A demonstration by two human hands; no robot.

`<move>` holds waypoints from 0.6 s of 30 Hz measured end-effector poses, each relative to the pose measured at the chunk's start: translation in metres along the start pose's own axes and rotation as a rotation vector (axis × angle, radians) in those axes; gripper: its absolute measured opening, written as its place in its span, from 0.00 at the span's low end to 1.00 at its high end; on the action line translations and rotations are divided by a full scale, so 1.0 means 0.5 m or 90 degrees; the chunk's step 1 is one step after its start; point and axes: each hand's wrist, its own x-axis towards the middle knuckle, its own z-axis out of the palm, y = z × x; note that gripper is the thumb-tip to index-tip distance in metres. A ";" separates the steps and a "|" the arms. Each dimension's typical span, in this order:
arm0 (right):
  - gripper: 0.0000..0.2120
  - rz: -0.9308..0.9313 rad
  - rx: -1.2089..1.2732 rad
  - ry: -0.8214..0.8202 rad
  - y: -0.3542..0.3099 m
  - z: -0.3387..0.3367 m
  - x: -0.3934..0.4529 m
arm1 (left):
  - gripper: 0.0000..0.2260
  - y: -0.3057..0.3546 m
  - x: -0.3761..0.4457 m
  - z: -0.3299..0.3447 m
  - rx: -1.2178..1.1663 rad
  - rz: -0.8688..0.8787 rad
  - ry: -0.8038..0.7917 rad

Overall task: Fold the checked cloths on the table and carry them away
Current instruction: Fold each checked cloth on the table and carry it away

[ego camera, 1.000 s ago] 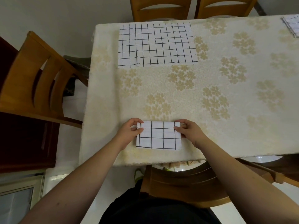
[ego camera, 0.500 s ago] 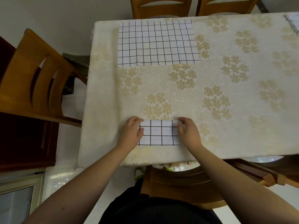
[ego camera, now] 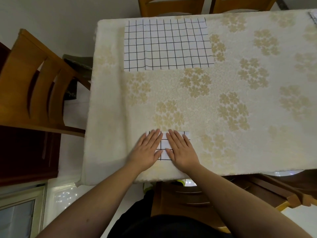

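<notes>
A small folded white cloth with a black check [ego camera: 164, 145] lies near the table's front edge. My left hand [ego camera: 148, 150] and my right hand [ego camera: 182, 149] rest flat on it side by side, palms down, fingers straight, covering most of it. A larger checked cloth [ego camera: 167, 44] lies spread out at the far left of the table. The corner of a third checked cloth [ego camera: 313, 16] shows at the far right edge of the view.
The table [ego camera: 240, 100] wears a cream cloth with gold flower prints. Wooden chairs stand at the left [ego camera: 32, 83], at the far side [ego camera: 171, 6] and under the front edge [ego camera: 180, 198]. A dark cabinet [ego camera: 25, 152] stands at the left.
My hands have moved from the cloth's two side edges inward onto its top and now lie flat on it. The folded cloth stays in place.
</notes>
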 end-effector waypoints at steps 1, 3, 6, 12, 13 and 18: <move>0.28 0.001 -0.013 -0.008 0.005 -0.001 -0.001 | 0.29 0.001 0.000 0.001 0.003 -0.005 0.000; 0.29 0.004 -0.036 -0.018 0.011 -0.005 0.000 | 0.29 0.003 0.000 0.001 0.008 -0.021 0.003; 0.29 0.032 -0.046 -0.023 0.023 -0.017 0.005 | 0.30 0.002 -0.001 0.000 -0.006 -0.054 -0.002; 0.31 0.059 -0.054 0.011 0.062 -0.038 0.024 | 0.28 0.003 -0.001 -0.012 -0.053 -0.060 -0.033; 0.32 0.053 -0.038 0.034 0.065 -0.045 0.030 | 0.26 -0.001 0.002 -0.015 -0.081 -0.056 -0.039; 0.29 0.125 -0.013 0.014 0.073 -0.097 0.074 | 0.19 -0.051 0.033 -0.046 -0.205 -0.089 0.097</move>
